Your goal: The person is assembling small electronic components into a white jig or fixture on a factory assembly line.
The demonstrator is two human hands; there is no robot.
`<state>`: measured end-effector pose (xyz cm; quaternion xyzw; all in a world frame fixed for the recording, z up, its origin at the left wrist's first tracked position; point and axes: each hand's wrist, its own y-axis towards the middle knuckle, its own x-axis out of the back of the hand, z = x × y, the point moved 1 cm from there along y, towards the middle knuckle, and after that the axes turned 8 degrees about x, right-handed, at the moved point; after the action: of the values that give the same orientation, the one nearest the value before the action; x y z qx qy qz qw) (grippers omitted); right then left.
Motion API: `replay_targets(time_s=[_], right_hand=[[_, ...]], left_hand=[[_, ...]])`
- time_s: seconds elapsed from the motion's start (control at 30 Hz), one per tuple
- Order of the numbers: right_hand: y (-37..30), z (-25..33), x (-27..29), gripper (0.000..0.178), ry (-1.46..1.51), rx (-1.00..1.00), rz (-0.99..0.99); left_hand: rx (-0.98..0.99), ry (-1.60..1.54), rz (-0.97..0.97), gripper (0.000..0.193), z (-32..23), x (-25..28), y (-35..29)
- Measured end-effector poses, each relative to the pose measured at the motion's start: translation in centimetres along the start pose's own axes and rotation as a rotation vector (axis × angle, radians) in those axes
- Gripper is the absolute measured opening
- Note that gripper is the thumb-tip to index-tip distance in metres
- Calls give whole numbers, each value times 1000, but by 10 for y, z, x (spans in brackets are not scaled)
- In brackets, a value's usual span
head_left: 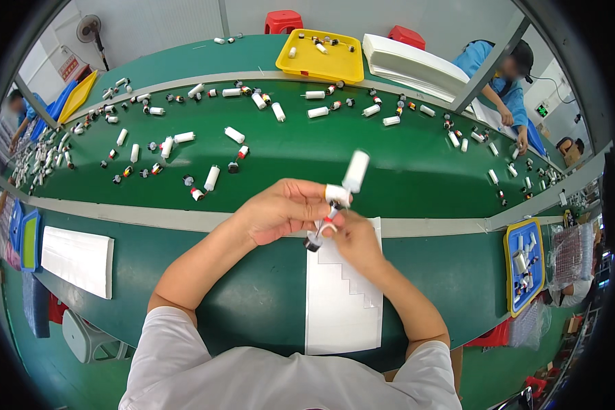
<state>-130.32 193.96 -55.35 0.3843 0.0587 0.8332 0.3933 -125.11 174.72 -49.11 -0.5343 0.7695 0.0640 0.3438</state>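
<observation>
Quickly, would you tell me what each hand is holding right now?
Left hand: closed on a white cylinder.
Right hand: closed on a small black-tipped part.

The 2 hands are meeting above the near edge of the bench (266, 314), the left hand (280, 212) just left of the right hand (355, 239). A small cylinder part (355, 171) is sticking up from between them, tilted away from the person. A stack of flat sheets (342, 301) is lying on the bench directly under the right hand. Another sheet stack (78, 260) is lying well to the left. Behind the hands a conveyor belt (403, 171) is running left to right, with many loose cylinders (212, 178) lying scattered on it. A tray (321, 65) is sitting behind the belt, parts lying in it. A second tray (524, 263) is sitting far right, holding more parts.
</observation>
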Motion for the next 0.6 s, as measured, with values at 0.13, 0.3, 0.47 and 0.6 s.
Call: replay_targets(time_s=[0.13,0.3,0.47,0.6], right_hand=[[-12,8,-15,15,-385,264,124],[-16,4,-16,15,-400,279,170],[-21,5,-14,17,-408,238,199],[-23,5,-14,17,-495,276,182]], left_hand=[[-87,-158,-17,35,-7,-8,0],[-137,-94,-139,31,-4,-14,6],[-169,-36,-178,30,0,-16,11],[-168,43,-216,31,0,-21,14]])
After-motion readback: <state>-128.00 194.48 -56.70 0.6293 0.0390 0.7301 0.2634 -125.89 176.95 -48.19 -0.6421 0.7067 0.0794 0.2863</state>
